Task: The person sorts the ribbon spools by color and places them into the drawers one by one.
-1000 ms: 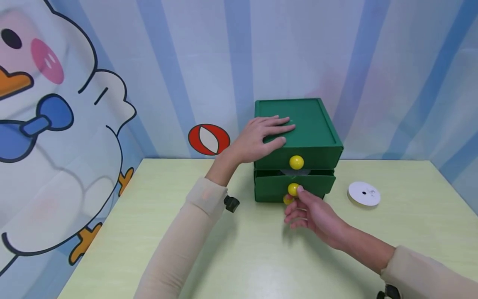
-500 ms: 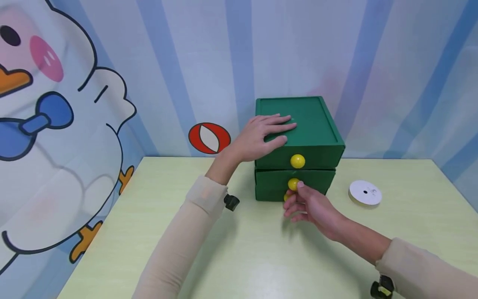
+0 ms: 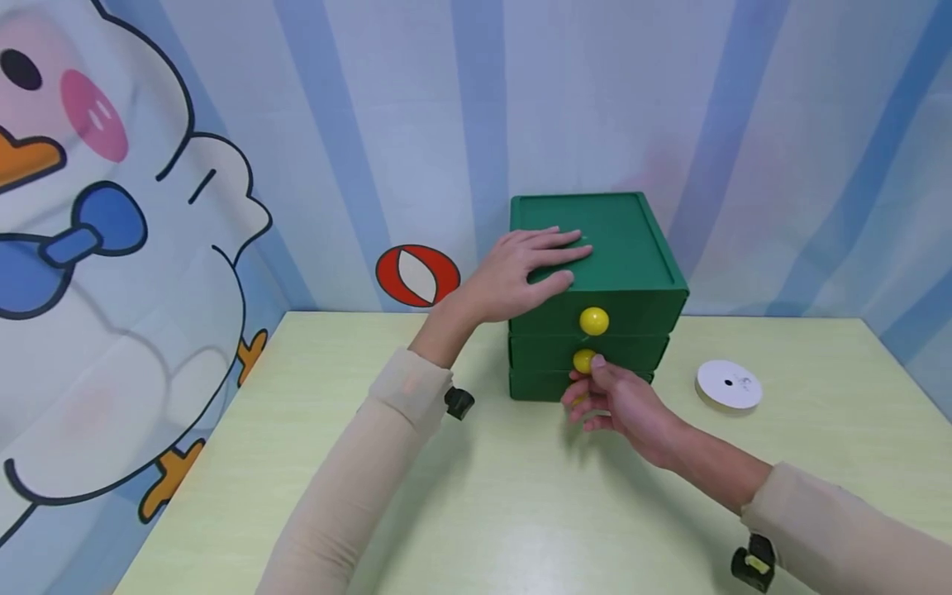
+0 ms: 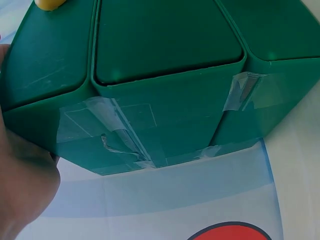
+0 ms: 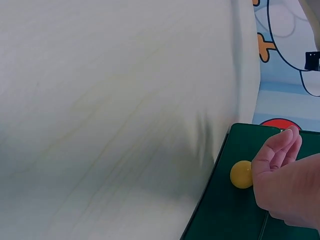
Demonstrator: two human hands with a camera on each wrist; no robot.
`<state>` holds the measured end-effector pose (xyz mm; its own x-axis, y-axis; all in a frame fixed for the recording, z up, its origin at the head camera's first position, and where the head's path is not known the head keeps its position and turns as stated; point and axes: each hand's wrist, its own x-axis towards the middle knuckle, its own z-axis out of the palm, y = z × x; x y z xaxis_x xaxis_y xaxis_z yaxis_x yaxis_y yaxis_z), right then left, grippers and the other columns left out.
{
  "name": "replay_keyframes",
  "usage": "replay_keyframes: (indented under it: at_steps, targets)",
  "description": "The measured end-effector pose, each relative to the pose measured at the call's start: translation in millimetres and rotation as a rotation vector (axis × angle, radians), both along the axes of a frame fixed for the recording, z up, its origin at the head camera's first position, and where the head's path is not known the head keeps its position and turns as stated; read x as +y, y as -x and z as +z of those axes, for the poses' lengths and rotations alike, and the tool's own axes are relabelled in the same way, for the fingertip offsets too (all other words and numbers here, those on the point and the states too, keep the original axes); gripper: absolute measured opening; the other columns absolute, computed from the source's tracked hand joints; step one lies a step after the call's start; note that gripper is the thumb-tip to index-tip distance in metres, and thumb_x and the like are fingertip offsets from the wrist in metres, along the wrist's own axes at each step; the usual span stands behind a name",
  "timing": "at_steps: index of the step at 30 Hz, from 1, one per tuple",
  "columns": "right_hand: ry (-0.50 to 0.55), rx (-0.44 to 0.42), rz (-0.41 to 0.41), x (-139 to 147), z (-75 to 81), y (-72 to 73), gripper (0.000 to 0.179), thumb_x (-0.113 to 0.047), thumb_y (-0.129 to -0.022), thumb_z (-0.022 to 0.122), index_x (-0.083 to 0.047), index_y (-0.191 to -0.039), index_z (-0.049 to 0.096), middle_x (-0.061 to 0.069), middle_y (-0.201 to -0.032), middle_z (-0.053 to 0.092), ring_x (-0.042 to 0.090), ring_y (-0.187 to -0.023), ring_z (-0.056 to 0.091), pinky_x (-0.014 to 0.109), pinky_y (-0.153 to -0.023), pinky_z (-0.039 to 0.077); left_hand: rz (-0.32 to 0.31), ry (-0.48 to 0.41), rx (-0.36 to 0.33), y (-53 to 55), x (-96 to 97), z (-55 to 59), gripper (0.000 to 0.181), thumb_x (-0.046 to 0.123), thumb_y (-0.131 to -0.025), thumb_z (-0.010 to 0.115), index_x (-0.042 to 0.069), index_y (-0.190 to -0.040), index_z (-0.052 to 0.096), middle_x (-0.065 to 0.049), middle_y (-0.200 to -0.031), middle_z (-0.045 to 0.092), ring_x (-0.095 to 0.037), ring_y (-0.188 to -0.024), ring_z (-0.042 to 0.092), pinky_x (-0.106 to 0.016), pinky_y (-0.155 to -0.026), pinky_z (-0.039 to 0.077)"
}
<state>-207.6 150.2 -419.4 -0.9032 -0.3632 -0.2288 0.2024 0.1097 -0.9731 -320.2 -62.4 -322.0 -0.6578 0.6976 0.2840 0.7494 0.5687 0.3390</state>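
Observation:
A green drawer cabinet (image 3: pixel 595 235) with three stacked drawers stands near the back of the table, yellow ball knobs on its fronts. On its top my left hand (image 3: pixel 516 273) rests, fingers spread and straight; in the left wrist view part of this hand (image 4: pixel 25 180) shows at the cabinet's edge. My right hand (image 3: pixel 632 413) pinches the middle drawer's knob (image 3: pixel 584 361), thumb at its right side and other fingers curled below. That drawer sits flush with the top one. The bottom knob is mostly hidden in the head view, but the right wrist view shows this yellow knob (image 5: pixel 242 174).
A flat white spool (image 3: pixel 729 385) lies on the pale table (image 3: pixel 506 512) right of the cabinet. Behind stands a blue striped backdrop (image 3: pixel 595 99) with a cartoon bird. Clear tape (image 4: pixel 105 115) covers seams on the cabinet's side.
The middle drawer has slid from partly out to fully in, with my right hand moving forward on its knob. My left hand has stayed on the cabinet top.

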Motion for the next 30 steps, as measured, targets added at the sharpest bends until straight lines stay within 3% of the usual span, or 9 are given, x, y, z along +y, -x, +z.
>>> replay_keyframes:
  at_steps: [9, 14, 22, 30]
  targets:
    - [0.05, 0.026, 0.01, 3, -6.8, 2.3, 0.057, -0.04, -0.118, 0.027, 0.009, -0.144, 0.041, -0.002, -0.102, 0.066, 0.012, -0.09, 0.065, 0.028, -0.082, 0.056, 0.008, 0.011, -0.002, 0.6, -1.3, -0.1, 0.05, 0.039, -0.111, 0.048, 0.026, -0.159, 0.052, 0.003, -0.17, 0.04, -0.021, -0.163, 0.023, -0.044, -0.131, 0.013]
    - [0.067, 0.025, -0.014, 7, -15.9, -1.3, 0.065, -0.048, -0.116, 0.029, 0.008, -0.145, 0.043, -0.001, -0.102, 0.065, 0.013, -0.09, 0.064, 0.027, -0.083, 0.056, 0.005, 0.012, -0.004, 1.1, -1.9, -0.9, 0.05, 0.04, -0.111, 0.047, 0.026, -0.159, 0.052, 0.003, -0.17, 0.04, -0.02, -0.163, 0.023, -0.043, -0.132, 0.013]
    - [-0.067, -0.065, -0.08, 13, -29.2, -10.4, 0.054, -0.044, -0.117, 0.034, 0.004, -0.136, 0.047, 0.0, -0.087, 0.064, 0.015, -0.074, 0.058, 0.027, -0.068, 0.05, 0.0, 0.012, -0.007, 1.8, -2.8, -1.8, 0.051, 0.039, -0.111, 0.047, 0.026, -0.16, 0.051, 0.003, -0.171, 0.039, -0.02, -0.163, 0.022, -0.044, -0.131, 0.013]
    - [-0.079, -0.162, -0.093, 3, -31.7, -11.7, 0.048, -0.042, -0.117, 0.031, 0.001, -0.131, 0.044, -0.002, -0.083, 0.065, 0.012, -0.064, 0.052, 0.022, -0.056, 0.04, -0.001, 0.015, 0.01, 2.1, -2.9, -1.7, 0.05, 0.038, -0.111, 0.048, 0.025, -0.159, 0.052, 0.002, -0.17, 0.04, -0.021, -0.162, 0.025, -0.043, -0.131, 0.015]
